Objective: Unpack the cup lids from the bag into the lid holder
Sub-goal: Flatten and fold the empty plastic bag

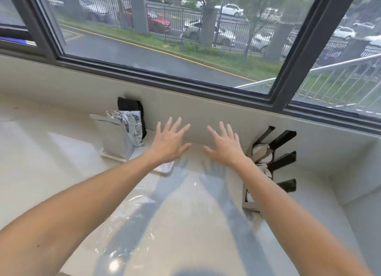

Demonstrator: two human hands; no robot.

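Both hands are held at mid-frame with fingers spread apart and nothing gripped, the left hand (169, 140) and right hand (225, 145) near the back edge of the white surface (61, 172). The clear plastic bag (132, 224) lies flat at lower centre. The lid holder (274, 162), with lids (261, 153) in it, stands at right beside the right forearm; a foil pouch (121, 133) stands at left.

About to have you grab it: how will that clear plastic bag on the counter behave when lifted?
The clear plastic bag looks thin and crinkled, so probably floppy and light. It lies flat and glossy on the counter, so likely slippery and hard to pinch. Both hands are open, away from it.
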